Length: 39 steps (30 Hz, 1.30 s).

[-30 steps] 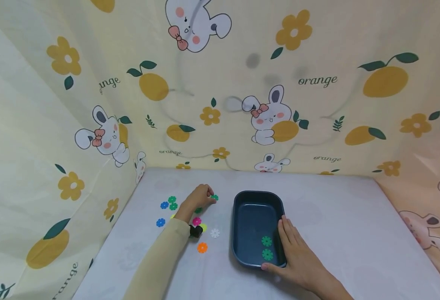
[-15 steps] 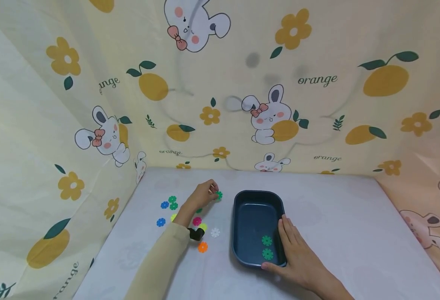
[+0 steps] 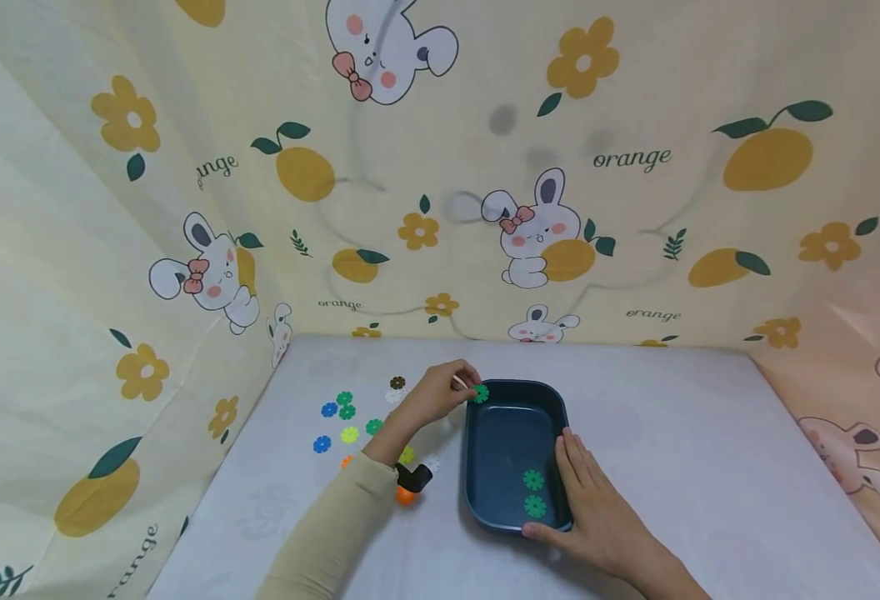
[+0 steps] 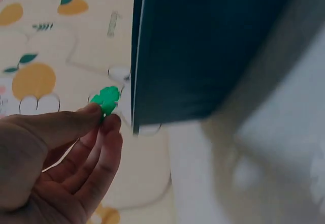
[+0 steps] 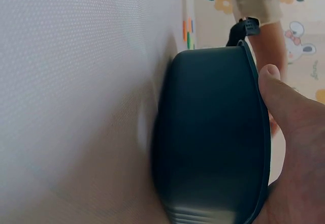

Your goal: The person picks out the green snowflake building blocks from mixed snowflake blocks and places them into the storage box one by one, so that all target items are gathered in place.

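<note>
Between thumb and fingertips, my left hand (image 3: 440, 393) pinches a small green flower-shaped plastic disc (image 3: 481, 393). In the head view it overlaps the far left corner of a dark blue rectangular tray (image 3: 511, 442). The left wrist view has the green disc (image 4: 105, 100) beside the tray's outer wall (image 4: 188, 56). My right hand (image 3: 605, 517) rests against the tray's near right corner, fingers straight along the right side and thumb at the near rim. Two green notched discs (image 3: 534, 493) lie inside the tray near that hand. In the right wrist view the thumb (image 5: 274, 84) lies over the rim.
Left of the tray, several similar discs lie scattered on the white table: blue (image 3: 322, 444), green (image 3: 345, 398), yellow (image 3: 349, 435), brown (image 3: 397, 382) and orange (image 3: 406, 497). The left forearm hides part of them. A patterned curtain (image 3: 425, 167) hangs behind and at both sides.
My left hand has moved right with the green disc, from the table over to the tray's far left corner. The brown disc has come into sight. The right hand and tray have stayed put.
</note>
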{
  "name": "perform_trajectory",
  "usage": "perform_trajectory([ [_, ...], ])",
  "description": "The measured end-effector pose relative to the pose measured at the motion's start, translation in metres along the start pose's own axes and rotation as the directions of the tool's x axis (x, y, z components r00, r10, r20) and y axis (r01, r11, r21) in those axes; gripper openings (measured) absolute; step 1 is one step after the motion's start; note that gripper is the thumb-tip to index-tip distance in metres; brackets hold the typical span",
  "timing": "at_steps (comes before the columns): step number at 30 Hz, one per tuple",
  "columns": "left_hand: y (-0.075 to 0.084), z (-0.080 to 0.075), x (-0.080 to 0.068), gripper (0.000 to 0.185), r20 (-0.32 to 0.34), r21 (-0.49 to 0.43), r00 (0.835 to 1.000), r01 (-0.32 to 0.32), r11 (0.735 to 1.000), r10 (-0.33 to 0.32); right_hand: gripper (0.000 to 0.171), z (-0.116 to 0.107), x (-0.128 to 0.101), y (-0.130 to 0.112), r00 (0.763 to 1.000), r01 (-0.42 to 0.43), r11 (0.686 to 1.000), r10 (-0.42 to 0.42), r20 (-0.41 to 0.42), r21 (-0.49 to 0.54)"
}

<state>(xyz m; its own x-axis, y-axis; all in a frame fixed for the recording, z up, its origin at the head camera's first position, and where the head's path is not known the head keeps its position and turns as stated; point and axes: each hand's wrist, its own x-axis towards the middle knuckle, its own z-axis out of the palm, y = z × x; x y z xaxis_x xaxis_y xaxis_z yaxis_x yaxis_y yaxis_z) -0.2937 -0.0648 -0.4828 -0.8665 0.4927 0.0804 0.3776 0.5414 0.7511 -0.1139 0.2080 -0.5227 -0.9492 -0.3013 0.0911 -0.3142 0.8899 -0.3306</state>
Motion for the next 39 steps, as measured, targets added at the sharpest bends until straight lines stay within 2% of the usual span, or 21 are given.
perform_trajectory([
  [10, 0.017, 0.035, 0.005, 0.014, 0.159, 0.016, 0.987, -0.042, 0.999, 0.039, 0.136, 0.000, 0.001, 0.000, 1.000, 0.020, 1.000, -0.020, -0.003, -0.006],
  [20, 0.025, 0.065, 0.010, 0.014, 0.292, 0.138, 0.953, -0.125, 0.982, 0.080, 0.136, 0.001, 0.002, 0.002, 1.000, 0.000, 1.000, 0.000, 0.021, 0.008],
  [28, 0.027, 0.077, 0.014, 0.016, 0.337, 0.139, 0.935, -0.165, 0.976, 0.110, 0.136, 0.000, 0.001, 0.002, 1.000, 0.001, 1.000, -0.002, 0.020, 0.007],
  [33, 0.027, 0.082, 0.014, 0.015, 0.353, 0.148, 0.932, -0.146, 0.978, 0.086, 0.135, 0.001, 0.001, 0.003, 1.000, 0.012, 1.000, -0.012, 0.009, 0.004],
  [39, 0.023, 0.087, 0.015, 0.013, 0.350, 0.167, 0.932, -0.158, 0.973, 0.091, 0.134, 0.001, 0.001, 0.002, 1.000, 0.014, 1.000, -0.014, 0.002, -0.004],
])
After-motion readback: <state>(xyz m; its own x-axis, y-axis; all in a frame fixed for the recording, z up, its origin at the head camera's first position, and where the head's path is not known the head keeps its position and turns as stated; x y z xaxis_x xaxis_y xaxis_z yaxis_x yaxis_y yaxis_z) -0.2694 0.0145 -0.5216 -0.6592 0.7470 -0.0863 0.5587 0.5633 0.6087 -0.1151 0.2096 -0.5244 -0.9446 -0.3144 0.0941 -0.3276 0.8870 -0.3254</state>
